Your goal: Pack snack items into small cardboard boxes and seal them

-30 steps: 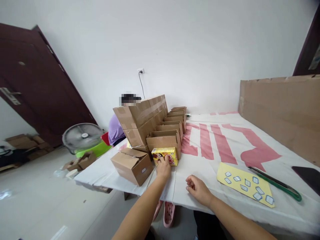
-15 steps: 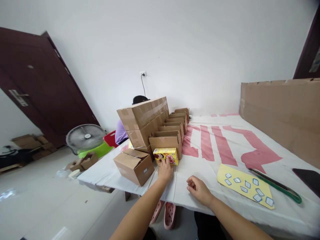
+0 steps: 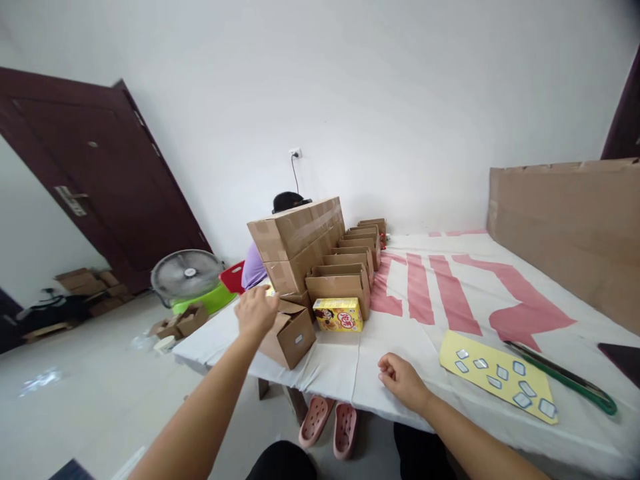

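My left hand [image 3: 256, 311] is over the top of a small brown carton [image 3: 294, 340], fingers apart and holding nothing I can see. The carton's top flaps are partly hidden behind that hand, so whether it touches them I cannot tell. Just right of the carton, a yellow printed snack box [image 3: 339, 315] lies on the table, in front of a row of open brown cartons [image 3: 343, 283]. My right hand [image 3: 401, 381] rests near the table's front edge with its fingers curled in; nothing shows in it.
Taped cartons [image 3: 285, 240] are stacked behind, with a person in purple [image 3: 254, 268] beyond them. A yellow sheet of labels [image 3: 493, 373] and a green-handled tool [image 3: 565, 380] lie at right. A large cardboard panel [image 3: 560, 223] borders the right side. A fan [image 3: 189, 275] stands on the floor.
My left hand has let go of the yellow snack box and moved left, over the small carton. My right hand stays curled on the table. The view has shifted slightly.
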The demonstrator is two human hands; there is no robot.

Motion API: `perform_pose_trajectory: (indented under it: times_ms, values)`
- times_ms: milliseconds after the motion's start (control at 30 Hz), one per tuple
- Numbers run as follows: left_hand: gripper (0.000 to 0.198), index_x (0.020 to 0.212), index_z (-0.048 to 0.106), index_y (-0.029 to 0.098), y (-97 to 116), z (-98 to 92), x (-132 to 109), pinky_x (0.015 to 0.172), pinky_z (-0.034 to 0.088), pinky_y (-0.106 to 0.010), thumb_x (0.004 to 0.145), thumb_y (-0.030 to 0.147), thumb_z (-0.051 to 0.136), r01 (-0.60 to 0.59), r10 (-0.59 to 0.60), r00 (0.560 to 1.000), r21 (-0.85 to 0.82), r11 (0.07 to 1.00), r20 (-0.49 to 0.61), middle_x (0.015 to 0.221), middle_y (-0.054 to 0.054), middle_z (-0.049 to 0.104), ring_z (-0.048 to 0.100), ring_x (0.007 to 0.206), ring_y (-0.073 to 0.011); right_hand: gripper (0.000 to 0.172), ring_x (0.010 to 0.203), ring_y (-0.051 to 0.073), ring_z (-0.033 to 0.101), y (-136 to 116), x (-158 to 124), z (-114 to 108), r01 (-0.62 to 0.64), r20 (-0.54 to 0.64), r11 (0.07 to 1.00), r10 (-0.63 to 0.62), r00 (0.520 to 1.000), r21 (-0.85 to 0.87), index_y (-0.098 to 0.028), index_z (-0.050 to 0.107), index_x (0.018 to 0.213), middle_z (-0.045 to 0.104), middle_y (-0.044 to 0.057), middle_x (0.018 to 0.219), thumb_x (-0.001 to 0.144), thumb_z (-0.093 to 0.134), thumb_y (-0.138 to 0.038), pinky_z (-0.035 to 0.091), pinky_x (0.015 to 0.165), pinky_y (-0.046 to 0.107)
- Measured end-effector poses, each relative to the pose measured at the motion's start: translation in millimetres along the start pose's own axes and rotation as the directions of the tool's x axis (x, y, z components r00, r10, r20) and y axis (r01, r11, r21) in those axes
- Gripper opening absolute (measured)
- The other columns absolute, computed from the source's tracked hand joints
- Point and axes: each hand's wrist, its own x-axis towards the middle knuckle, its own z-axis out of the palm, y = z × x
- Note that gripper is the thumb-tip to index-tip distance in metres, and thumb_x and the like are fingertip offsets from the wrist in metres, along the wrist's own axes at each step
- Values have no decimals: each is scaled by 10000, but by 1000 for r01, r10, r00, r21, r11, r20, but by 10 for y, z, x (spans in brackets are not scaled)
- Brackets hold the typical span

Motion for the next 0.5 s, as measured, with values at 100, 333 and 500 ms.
perform_pose_trajectory:
  times_ms: [100,333,500]
  values:
    - [518,1279,548,207,-446,226,134,1015,340,-553,857,486,434,90,-99,959,46,995,265,1369,-159,514,368,1309,-379,167,697,144,572,-6,-8,-2,8,-4,1000,-8,1000,-11,-201,574,890,621,10,822,730,552,-157,457,678,271]
    - [405,1187,629,275,-867,608,11,1115,306,-413,839,410,473,-39,47,880,-27,999,473,1366,-31,547,340,1365,-282,149,695,149,581,-24,-6,-12,15,-4,1000,-15,1000,-14,-202,575,874,626,8,813,734,553,-157,460,667,270]
    - [547,1314,537,208,-917,515,13,1120,318,-392,865,486,397,-25,39,856,-34,999,516,1384,-78,530,394,1349,-274,134,698,155,581,-51,-22,-12,10,-13,1000,-10,1000,-17,-207,576,867,628,10,811,742,550,-169,459,670,278]
